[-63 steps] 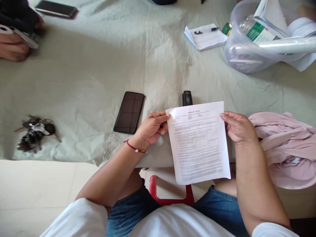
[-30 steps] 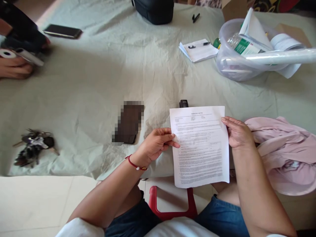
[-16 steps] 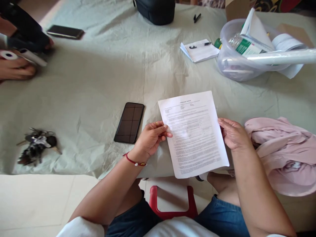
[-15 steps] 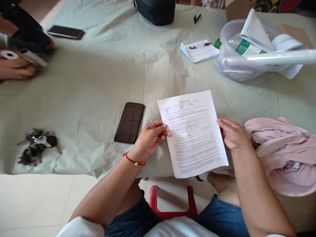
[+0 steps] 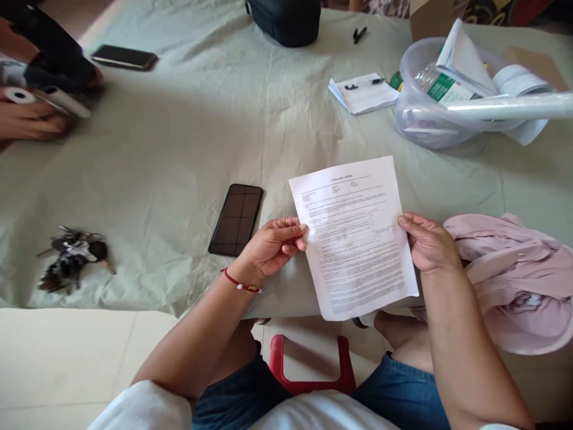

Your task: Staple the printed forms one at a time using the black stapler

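Observation:
A white printed sheet of paper (image 5: pixel 356 251) is held up over the table's near edge, its lines of small text facing me. My left hand (image 5: pixel 278 243) pinches its left edge between thumb and fingers; a red beaded string circles that wrist. On the opposite edge, my right hand (image 5: pixel 427 242) grips the paper with the thumb on top and the fingers partly hidden behind. Just left of my left hand lies a black smartphone (image 5: pixel 236 220). Beside my right forearm is a crumpled pink cloth (image 5: pixel 519 269).
A bunch of keys (image 5: pixel 76 257) lies at the near left. At the back right stands a clear plastic tub (image 5: pixel 421 122) with papers and a roll; a notepad (image 5: pixel 367 98) with a pen is beside it. Another person's hand (image 5: pixel 33 122) and a second phone (image 5: pixel 124 58) are at upper left.
The sheet has risen slightly and shifted a little to the right, with both hands still on it. The whole view has shifted slightly.

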A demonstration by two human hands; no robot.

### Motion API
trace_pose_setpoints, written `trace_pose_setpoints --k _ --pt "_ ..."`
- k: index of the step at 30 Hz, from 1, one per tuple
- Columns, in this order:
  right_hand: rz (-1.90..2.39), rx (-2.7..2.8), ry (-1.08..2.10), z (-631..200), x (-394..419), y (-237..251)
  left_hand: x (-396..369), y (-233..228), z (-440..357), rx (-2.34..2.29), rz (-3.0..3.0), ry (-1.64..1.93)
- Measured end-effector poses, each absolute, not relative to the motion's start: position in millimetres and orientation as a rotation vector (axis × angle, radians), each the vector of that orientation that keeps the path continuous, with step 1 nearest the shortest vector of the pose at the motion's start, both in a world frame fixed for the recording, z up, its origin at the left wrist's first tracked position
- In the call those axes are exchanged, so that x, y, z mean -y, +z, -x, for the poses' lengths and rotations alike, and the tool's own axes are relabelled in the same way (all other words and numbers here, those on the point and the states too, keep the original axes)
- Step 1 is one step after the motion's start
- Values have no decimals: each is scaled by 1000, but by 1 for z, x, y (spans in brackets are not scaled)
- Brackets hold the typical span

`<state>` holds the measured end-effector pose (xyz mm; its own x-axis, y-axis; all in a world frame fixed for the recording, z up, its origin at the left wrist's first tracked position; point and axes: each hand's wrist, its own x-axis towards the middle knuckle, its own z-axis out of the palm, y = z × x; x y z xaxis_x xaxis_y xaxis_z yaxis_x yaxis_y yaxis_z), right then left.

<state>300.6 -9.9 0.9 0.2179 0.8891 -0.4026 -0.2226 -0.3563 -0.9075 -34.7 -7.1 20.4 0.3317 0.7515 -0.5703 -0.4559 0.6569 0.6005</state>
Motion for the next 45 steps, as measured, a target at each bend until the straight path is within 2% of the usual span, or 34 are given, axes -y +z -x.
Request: trace_pose_setpoints --k 7,16,25,35,45 --pt "1414 597 1103 -303 6 0 13 15 24 -950 -407 662" --pt "1533 693 1314 -304 5 -12 23 20 21 -835 -591 759" --pt "1449 706 1050 -292 2 -17 18 7 23 -909 -592 667" --pt "1509 645 1330 -305 6 -3 18 18 22 -955 -628 696" --pt "1579 840 1452 -317 15 8 7 19 23 -1207 -477 1049"
